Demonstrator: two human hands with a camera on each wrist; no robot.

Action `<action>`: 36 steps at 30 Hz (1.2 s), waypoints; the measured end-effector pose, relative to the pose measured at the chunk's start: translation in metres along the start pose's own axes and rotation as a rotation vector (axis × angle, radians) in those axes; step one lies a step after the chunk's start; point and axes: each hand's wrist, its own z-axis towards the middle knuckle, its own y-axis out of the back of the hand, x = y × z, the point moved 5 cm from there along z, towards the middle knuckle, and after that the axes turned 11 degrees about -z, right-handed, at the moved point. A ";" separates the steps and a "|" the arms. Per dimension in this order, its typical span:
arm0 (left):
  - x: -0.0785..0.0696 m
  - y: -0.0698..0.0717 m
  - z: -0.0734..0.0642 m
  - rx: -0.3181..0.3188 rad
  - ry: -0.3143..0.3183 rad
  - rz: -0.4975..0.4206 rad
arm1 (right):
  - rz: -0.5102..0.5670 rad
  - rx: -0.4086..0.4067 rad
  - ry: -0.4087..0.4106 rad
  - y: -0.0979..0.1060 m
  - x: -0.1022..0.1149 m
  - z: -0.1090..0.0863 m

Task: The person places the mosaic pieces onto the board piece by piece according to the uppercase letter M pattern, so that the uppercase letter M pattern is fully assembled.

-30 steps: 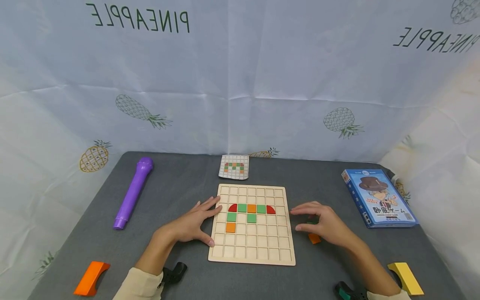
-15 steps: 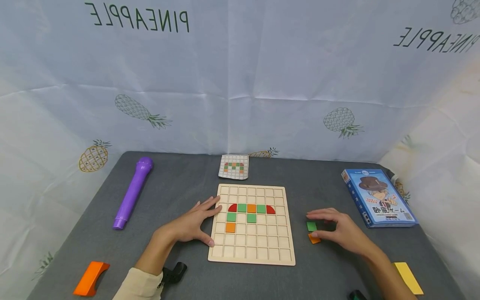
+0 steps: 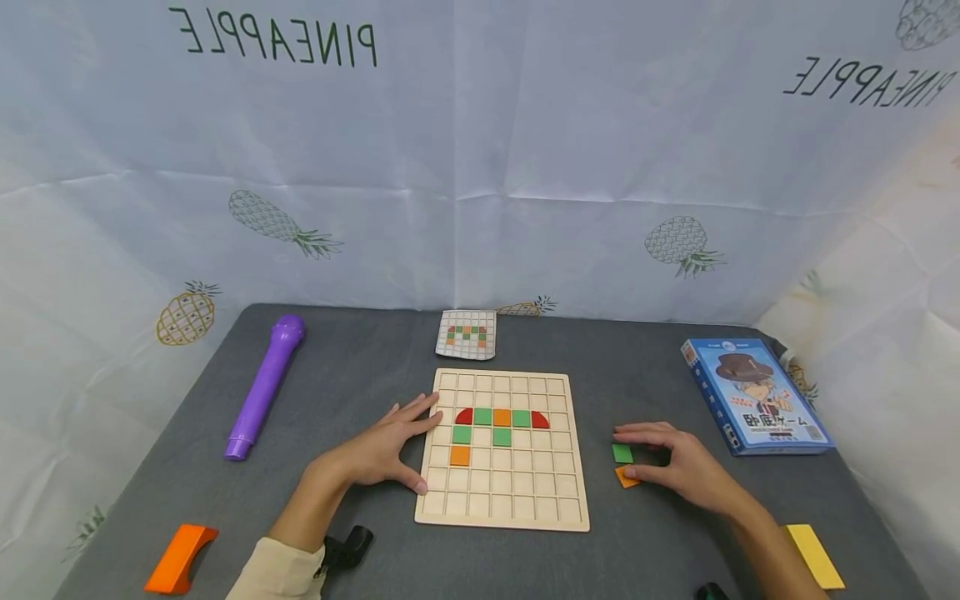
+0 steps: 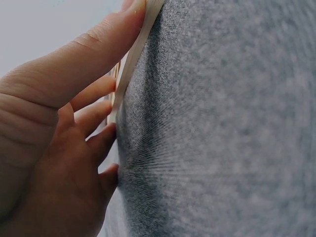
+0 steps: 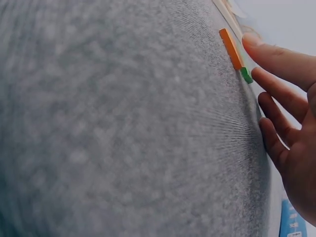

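In the head view my left hand [image 3: 378, 450] rests along the left edge of a wooden grid board [image 3: 525, 483], fingers spread and thumb at its lower left. The left wrist view shows that thumb [image 4: 89, 54] against the board's rim [image 4: 133, 57]. Red, green and orange tiles sit in the board's upper cells. To the right of the board, my right hand [image 3: 682, 467] hovers over a loose green tile [image 3: 622, 453] and an orange tile [image 3: 623, 477]. Its thumb lies at the orange tile; whether they touch I cannot tell. Nothing is gripped by either hand.
Behind the board lies a small pattern card [image 3: 467, 335]. A purple microphone-shaped stick [image 3: 266, 387] and an orange arch block [image 3: 181, 560] are on the left. A blue game box [image 3: 757, 396] and a yellow block [image 3: 815, 557] are on the right.
My right hand has drawn away from the board to the right, uncovering the green tile and coming beside the loose tiles. The left hand stays on the board's edge.
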 end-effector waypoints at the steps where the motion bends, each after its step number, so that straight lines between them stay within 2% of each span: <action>1: 0.000 0.000 0.000 0.000 0.000 -0.001 | -0.005 -0.003 -0.002 -0.001 -0.001 0.001; 10: 0.000 0.002 -0.001 -0.009 -0.004 -0.003 | 0.003 -0.027 0.038 -0.002 -0.001 0.003; 22: -0.003 0.003 -0.003 -0.006 -0.016 -0.018 | 0.042 -0.003 0.018 -0.007 -0.004 0.004; 29: 0.001 -0.001 -0.004 -0.004 -0.005 -0.011 | 0.053 -0.004 0.035 -0.010 -0.001 0.001; 36: 0.000 -0.001 -0.002 -0.016 -0.030 -0.013 | 0.065 -0.028 0.060 -0.007 0.001 0.001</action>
